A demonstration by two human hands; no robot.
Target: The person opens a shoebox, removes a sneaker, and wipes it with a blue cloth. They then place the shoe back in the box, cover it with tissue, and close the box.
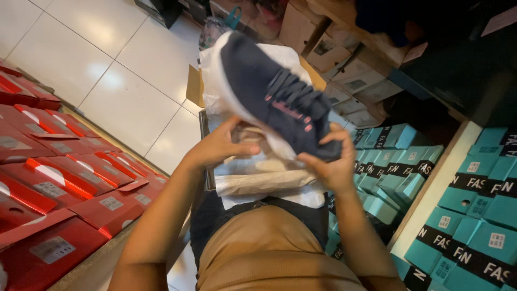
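A dark navy sneaker (pixel 269 91) with a white sole and pink lace accents is held up over an open shoe box (pixel 253 183) lined with crumpled wrapping paper (pixel 258 178). My left hand (pixel 218 145) supports the sneaker from beneath near its sole. My right hand (pixel 331 164) grips the sneaker at its heel end. The box rests on my lap above tan trousers.
Stacks of red shoe boxes (pixel 59 178) fill the left side. Teal and black shoe boxes (pixel 474 205) are stacked on the right, on shelves. Brown cartons (pixel 334 48) sit at the back. White floor tiles (pixel 107 70) stretch to the upper left.
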